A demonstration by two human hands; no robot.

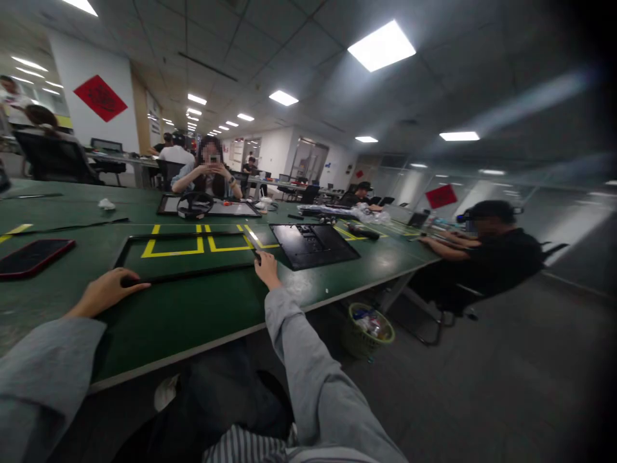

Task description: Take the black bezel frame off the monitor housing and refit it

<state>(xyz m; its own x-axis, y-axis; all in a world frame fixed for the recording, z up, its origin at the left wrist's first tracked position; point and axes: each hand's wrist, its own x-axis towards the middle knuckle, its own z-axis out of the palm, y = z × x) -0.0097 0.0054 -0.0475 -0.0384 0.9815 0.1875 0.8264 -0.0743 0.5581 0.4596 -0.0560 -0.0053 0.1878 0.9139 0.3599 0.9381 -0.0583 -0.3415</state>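
A thin black rectangular frame [202, 275], hollow in the middle, lies on the green tabletop [193, 308]. My left hand [108, 289] grips its near left corner, thumb stretched along the near bar. At the near right corner, my right hand [267, 267] has its fingers closed on the frame's right side. Through the opening, yellow tape markings [173, 253] show on the table. Just right of my right hand lies a flat black panel [322, 251] with parts in a recess near its far side.
A phone with a red edge [36, 257] and a long black strip [77, 226] lie at left. Across the table a person [207, 177] sits behind another panel; another person [496, 251] sits at right. A filled waste basket [359, 341] stands below the table edge.
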